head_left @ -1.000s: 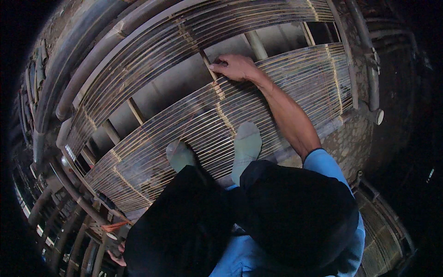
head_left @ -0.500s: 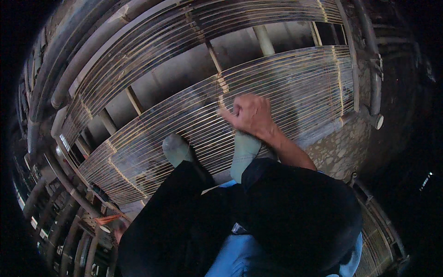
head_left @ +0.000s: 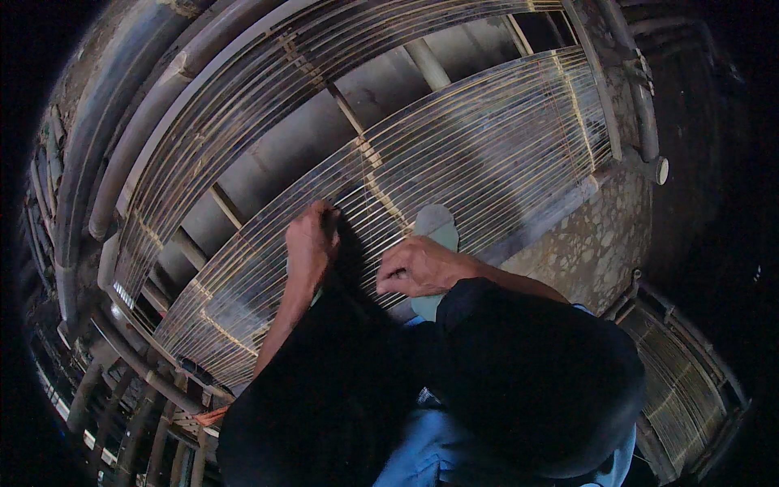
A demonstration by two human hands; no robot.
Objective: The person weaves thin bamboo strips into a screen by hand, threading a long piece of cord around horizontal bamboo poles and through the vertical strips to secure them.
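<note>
A long panel of thin, pale bamboo slats (head_left: 503,154), bound by woven cross strips, lies under my feet and hands. Above its left-middle part, my left hand (head_left: 311,241) is closed with the fingertips curled in. Whatever it may be holding is hidden. Near the panel's close edge, my right hand (head_left: 418,266) is also closed, thumb against the curled fingers, and I cannot make out anything in them. It is just in front of my right foot in a grey-green sock (head_left: 436,223), which rests on the slats. My left hand mostly covers my left foot.
A second slatted panel (head_left: 243,97) lies beyond the first, with a grey strip of floor and crosspieces between. Thick bamboo poles (head_left: 130,154) run along the far left. Stony ground (head_left: 576,252) shows at right, with another slatted frame (head_left: 673,381) at lower right.
My left hand has come up from the lower left side onto the slats. My right hand has drawn back toward me and closed further. The view has shifted slightly.
</note>
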